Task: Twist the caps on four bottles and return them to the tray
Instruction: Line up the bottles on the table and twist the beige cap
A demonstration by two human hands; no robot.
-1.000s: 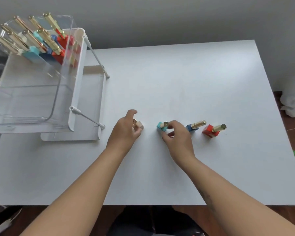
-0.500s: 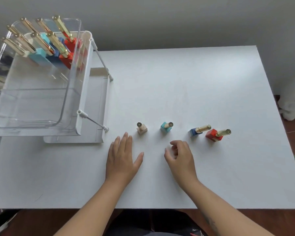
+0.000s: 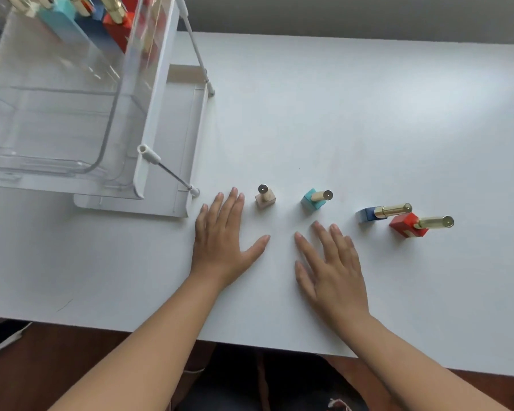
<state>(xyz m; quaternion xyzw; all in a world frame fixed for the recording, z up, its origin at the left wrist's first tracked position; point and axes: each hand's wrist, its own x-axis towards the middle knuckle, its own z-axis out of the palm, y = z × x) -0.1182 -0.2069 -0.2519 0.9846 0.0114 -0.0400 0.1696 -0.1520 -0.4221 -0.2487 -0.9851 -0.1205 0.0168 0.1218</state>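
Four small bottles with gold caps stand in a row on the white table: a beige bottle [image 3: 264,197], a teal bottle [image 3: 312,199], a dark blue bottle [image 3: 367,214] and a red bottle [image 3: 405,226]. My left hand [image 3: 224,237] lies flat and open on the table just left of and below the beige bottle. My right hand [image 3: 330,262] rests flat and open below the teal bottle, touching none of them. The clear tray [image 3: 72,123] sits on a white rack at the upper left, with several more bottles at its far end.
The white rack's lower shelf [image 3: 184,161] and thin metal posts [image 3: 172,173] jut toward my left hand. The table's near edge runs just under my forearms. A dark wood floor shows beyond the table on both sides.
Both hands let go of the beige and teal bottles, drew back toward me and spread flat on the table. The camera moved closer and tilted down.
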